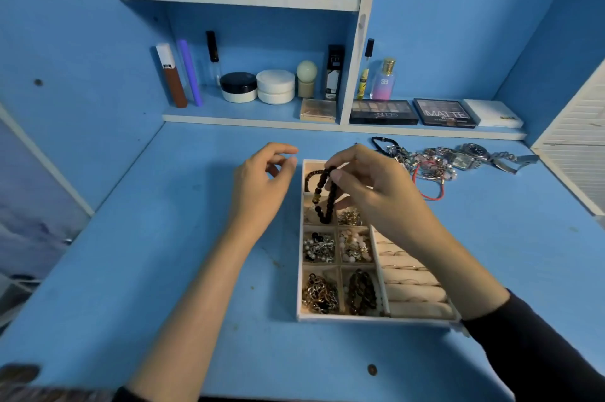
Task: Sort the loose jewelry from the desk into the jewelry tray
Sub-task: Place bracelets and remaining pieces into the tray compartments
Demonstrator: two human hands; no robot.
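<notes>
A white jewelry tray [299, 270] lies on the blue desk, its small compartments filled with beads, chains and pearls, and ring rolls down its right side. My right hand [370, 192] pinches a dark brown bead bracelet [327, 201] that dangles over the tray's far left compartments. Just left of the tray hovers my left hand [262, 185], fingers loosely curled and holding nothing. A pile of loose jewelry [432, 162], with watches, chains and a red cord, lies on the desk beyond the tray to the right.
Low shelves at the back carry cosmetic jars [258, 87], tubes, a perfume bottle [383, 80] and eyeshadow palettes [412, 113]. A white slatted panel [576, 139] closes off the right side. Blue desk surface stretches to the left and in front of the tray.
</notes>
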